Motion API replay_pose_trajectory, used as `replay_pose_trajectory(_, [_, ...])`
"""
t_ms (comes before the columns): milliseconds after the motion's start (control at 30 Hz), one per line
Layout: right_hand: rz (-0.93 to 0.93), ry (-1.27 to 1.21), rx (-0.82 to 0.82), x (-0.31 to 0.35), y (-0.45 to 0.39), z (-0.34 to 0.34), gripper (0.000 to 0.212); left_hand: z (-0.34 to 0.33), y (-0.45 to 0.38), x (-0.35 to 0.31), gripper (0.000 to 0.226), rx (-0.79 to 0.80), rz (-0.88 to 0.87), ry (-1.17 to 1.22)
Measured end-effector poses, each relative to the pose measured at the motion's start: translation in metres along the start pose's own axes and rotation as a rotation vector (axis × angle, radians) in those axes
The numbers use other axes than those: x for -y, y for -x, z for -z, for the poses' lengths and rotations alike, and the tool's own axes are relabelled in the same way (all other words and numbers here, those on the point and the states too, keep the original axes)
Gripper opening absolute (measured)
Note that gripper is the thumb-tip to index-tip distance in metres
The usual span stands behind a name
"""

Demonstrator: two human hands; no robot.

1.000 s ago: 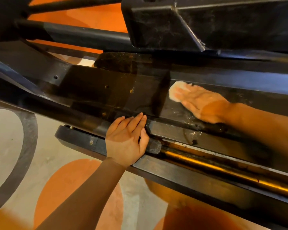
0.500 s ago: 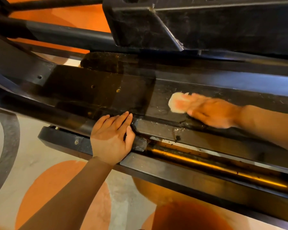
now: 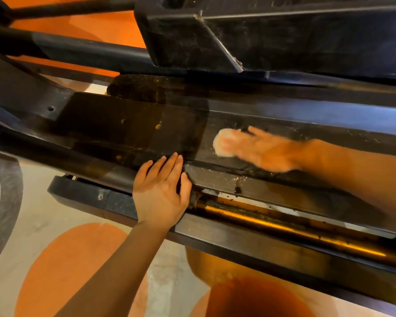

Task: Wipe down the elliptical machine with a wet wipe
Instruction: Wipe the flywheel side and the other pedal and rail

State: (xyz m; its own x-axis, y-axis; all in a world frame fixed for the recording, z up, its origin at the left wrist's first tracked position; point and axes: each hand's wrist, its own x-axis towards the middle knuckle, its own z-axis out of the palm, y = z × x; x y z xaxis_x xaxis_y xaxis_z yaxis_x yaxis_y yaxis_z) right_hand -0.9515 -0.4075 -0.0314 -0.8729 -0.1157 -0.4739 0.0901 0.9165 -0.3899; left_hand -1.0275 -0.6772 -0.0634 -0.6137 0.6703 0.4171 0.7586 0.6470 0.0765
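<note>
The elliptical machine [image 3: 284,124] looks only partly wiped: its flat panel shines damp near the right hand's [image 3: 265,149] fingers, while grit remains along the rail below them. Those fingers press flat on the wet wipe [image 3: 222,143], bunched beneath their tips; the left hand [image 3: 161,191] rests flat, fingers together, on the frame edge.

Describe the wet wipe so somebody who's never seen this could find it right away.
Start at the long black elliptical machine crossing the frame, and find the flat dusty channel above the shiny yellow rail. The right hand lies flat there, and the wet wipe is under its fingertips: the only pale, whitish wad on the dark frame.
</note>
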Motion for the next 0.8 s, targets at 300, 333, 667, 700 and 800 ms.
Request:
replay_pose_trajectory(300, [-0.143, 0.208, -0.240, -0.004, -0.040, 0.009, 0.051, -0.001, -0.002, 0.000, 0.038, -0.026, 0.005, 0.007])
replay_pose_trajectory(333, [-0.168, 0.158, -0.282, 0.003, -0.041, 0.006, 0.053, -0.002, -0.002, 0.000, 0.038, -0.027, 0.001, 0.013])
replay_pose_trajectory(667, [-0.087, 0.200, -0.183, -0.038, 0.076, -0.003, 0.044, -0.003, 0.000, 0.005, 0.038, -0.061, -0.014, 0.033])
replay_pose_trajectory(700, [-0.089, 0.213, -0.224, -0.044, 0.081, -0.001, 0.045, -0.003, 0.000, 0.005, 0.039, -0.067, -0.015, 0.033])
replay_pose_trajectory(800, [-0.037, 0.358, -0.245, -0.050, 0.085, -0.004, 0.050, -0.005, 0.000, 0.005, 0.037, -0.082, -0.026, 0.045])
